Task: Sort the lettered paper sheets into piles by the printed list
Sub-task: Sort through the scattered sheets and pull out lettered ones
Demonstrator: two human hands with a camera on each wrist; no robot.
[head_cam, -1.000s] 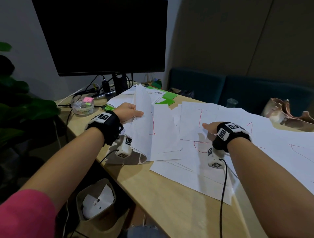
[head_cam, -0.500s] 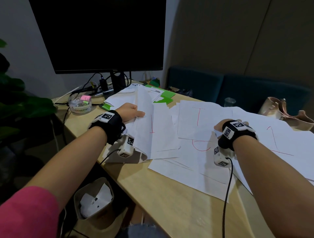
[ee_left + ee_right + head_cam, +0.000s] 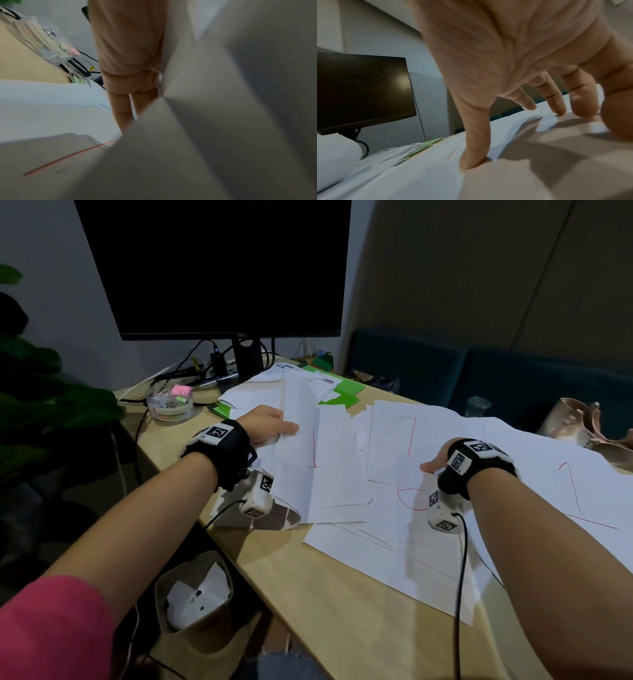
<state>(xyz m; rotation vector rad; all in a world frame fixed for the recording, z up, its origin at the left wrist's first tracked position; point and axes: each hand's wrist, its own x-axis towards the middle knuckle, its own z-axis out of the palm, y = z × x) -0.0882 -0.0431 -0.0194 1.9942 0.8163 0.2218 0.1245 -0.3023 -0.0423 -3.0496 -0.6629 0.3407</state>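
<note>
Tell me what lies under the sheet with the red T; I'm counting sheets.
Under the sheet with the red T, pressed by the right hand, lies another sheet with a red curve. Its upper part is covered, so its letter is unreadable.

"STATIONERY SET" on clear tub (image 3: 42, 39); "DELL" on monitor (image 3: 241, 336).

Wore a pink sleeve (image 3: 51, 628) on the left upper arm, forearms bare. Carried a black wrist strap (image 3: 227, 455) on the left and another black strap (image 3: 479, 470) on the right, each topped with a white square-patterned marker tag. Had a white camera block (image 3: 258, 496) under the left wrist, at 5 o'clock from the strap, and a second white block (image 3: 440, 513) under the right, at 7 o'clock, a black cable (image 3: 459, 594) trailing from it.
</note>
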